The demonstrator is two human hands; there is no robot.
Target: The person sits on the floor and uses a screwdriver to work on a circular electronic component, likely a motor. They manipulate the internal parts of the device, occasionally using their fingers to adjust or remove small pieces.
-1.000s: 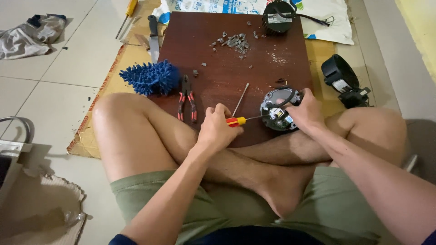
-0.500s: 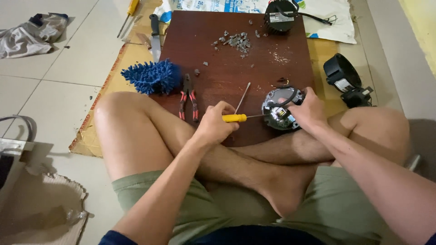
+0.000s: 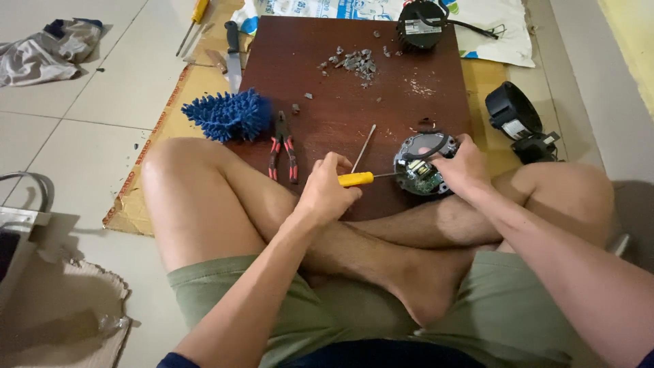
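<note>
The left hand (image 3: pixel 325 196) has a closed grip on the yellow-handled screwdriver (image 3: pixel 357 179), its thin shaft running sideways into the round grey opened device with an exposed circuit board (image 3: pixel 421 163); the right hand (image 3: pixel 463 165) clamps that device from its far side, at the near edge of the dark brown wooden board (image 3: pixel 340 88). Doing this well likely calls for a level shaft, a seated tip and a firm right hand against twisting. Just beyond lie a loose thin metal rod (image 3: pixel 364 147), red-handled pliers (image 3: pixel 281 145) and a blue fluffy duster mitt (image 3: pixel 226 114). Farther off, grey debris (image 3: pixel 354 63) and a black round fan unit (image 3: pixel 419 23). The board rests on flattened cardboard (image 3: pixel 163 123) over a pale tiled floor (image 3: pixel 68 129).
</note>
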